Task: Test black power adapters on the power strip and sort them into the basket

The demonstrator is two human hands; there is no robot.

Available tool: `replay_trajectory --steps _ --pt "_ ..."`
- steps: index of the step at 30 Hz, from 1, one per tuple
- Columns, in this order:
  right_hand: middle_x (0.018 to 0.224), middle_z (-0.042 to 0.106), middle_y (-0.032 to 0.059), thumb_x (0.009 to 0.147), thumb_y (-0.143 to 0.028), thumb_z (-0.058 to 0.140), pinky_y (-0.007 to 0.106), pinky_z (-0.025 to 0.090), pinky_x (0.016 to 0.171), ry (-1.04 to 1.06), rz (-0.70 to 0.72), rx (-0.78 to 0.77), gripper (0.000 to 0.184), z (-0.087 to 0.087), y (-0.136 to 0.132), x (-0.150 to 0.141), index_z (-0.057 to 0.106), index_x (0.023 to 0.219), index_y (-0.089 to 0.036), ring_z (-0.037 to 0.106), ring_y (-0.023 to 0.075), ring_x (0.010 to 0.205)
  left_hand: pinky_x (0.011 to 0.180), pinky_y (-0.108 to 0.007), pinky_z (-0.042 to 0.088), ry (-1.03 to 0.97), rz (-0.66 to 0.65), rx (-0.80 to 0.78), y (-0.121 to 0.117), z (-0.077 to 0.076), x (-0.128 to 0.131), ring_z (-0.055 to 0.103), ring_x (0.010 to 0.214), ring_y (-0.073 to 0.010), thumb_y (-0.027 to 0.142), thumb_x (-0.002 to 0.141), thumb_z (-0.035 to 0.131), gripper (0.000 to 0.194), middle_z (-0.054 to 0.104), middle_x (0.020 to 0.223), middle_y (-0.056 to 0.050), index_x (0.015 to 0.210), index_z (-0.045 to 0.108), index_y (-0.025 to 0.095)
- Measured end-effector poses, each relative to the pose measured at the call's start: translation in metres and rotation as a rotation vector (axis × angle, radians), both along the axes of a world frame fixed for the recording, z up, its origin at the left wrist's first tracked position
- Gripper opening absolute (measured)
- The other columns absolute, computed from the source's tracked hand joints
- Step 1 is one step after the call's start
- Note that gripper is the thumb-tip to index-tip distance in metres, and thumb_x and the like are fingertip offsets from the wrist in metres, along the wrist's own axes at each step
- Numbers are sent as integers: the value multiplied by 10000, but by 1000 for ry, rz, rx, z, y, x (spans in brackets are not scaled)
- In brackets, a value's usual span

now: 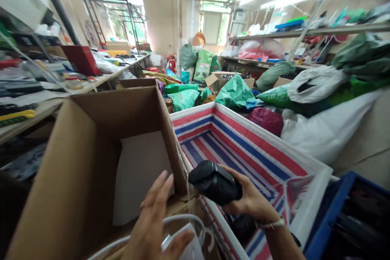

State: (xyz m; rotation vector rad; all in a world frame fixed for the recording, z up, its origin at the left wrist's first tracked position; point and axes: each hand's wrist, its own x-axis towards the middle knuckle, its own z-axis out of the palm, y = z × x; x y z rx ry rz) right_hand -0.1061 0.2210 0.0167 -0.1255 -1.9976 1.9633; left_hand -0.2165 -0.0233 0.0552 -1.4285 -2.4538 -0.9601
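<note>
My right hand (254, 199) is wrapped round a black plastic device (215, 183) with rounded edges; its exact kind does not show. The device is held over the near left side of a striped red, white and blue fabric bin (258, 146). Below that hand, another black object (243, 227) lies in the bin, partly hidden. With fingers extended and apart, my left hand (152, 221) is in front of an open cardboard box (76, 170). Close to its thumb are a white cable (185, 217) and a white item (190, 248), partly covered by the hand.
A pale sheet (140, 174) lies inside the cardboard box. At right stands a blue crate (323, 219) with dark items. Green sacks (236, 91) and a white sack (329, 126) are piled behind the bin. A cluttered workbench (106, 77) runs along the left.
</note>
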Motion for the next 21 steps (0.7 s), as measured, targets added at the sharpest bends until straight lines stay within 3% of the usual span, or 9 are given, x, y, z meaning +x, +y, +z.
replay_trajectory --steps 2,4,7,10,13,16,19,21 --pt "1239 536 44 548 -153 793 338 415 938 52 32 104 829 20 -32 21 424 1282 -259 528 241 1092 1012 -531 373 -59 -190 -85 4 26 7 302 1320 -337 379 817 546 792 282 1460 -161 1415 35 279" --pt "1232 540 36 538 -162 795 331 416 943 65 -8 186 849 30 -60 37 409 1285 -277 527 243 1102 1000 -474 392 -163 -299 -182 -2 48 15 429 1235 -300 320 824 546 666 413 1376 -152 1383 193 243" --pt "1136 587 22 514 -185 790 307 477 836 -34 -220 291 839 36 -96 51 401 1252 -280 589 225 971 834 -395 470 -286 -280 -225 -23 68 28 593 960 -254 276 843 509 317 617 1081 -89 1151 458 221" --pt "988 627 25 543 -291 767 338 492 773 -180 -489 434 680 41 -128 54 455 1146 -247 605 235 854 701 -345 453 -324 -215 -213 -45 70 49 619 798 -238 245 838 484 120 648 868 -39 956 495 224" --pt "887 634 41 593 -359 708 381 487 751 -263 -647 503 582 51 -152 52 472 1105 -217 605 252 796 730 -340 435 -331 -195 -164 -58 65 72 622 855 -248 188 811 472 223 652 936 -52 1029 487 230" --pt "1027 612 93 626 -397 685 402 476 820 -208 -523 429 633 62 -158 62 440 1174 -193 596 268 915 756 -326 430 -412 -176 -48 -70 61 84 618 880 -233 175 801 463 341 657 959 -58 1139 453 219" --pt "1271 476 134 671 -457 662 401 404 959 -38 -319 277 725 64 -143 95 366 1276 -188 495 270 1129 672 -298 428 -514 -138 27 -89 57 79 597 749 -199 186 772 503 254 643 813 -25 1026 520 194" --pt "1271 459 116 629 -444 716 396 402 948 -61 -301 318 794 57 -132 122 372 1304 -208 483 272 1114 604 -280 413 -571 -125 48 -103 53 72 561 663 -173 207 766 518 217 610 736 1 983 529 190"
